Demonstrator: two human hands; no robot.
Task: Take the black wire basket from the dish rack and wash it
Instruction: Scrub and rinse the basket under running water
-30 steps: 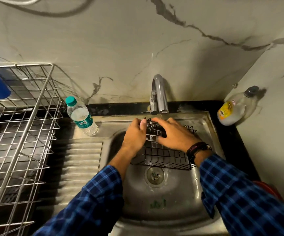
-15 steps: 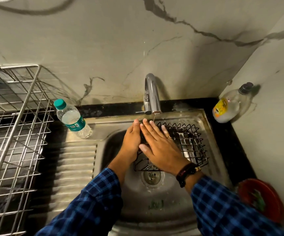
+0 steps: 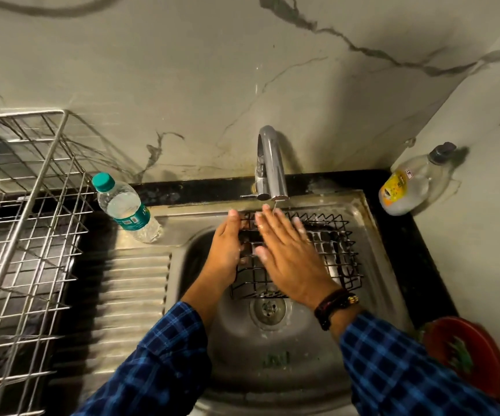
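My left hand (image 3: 224, 250) grips the left side of the black wire basket (image 3: 334, 250) in the sink (image 3: 272, 358). My right hand (image 3: 292, 259) lies flat on top.

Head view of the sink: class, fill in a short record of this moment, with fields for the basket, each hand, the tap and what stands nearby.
basket: black wire basket in the sink, just behind the drain
left hand: left hand grips the basket's left edge
right hand: right hand lies flat on the basket, fingers straight
tap: tap gives a thin stream onto the right fingertips
nearby: water bottle and dish rack at left; yellow-labelled bottle at right
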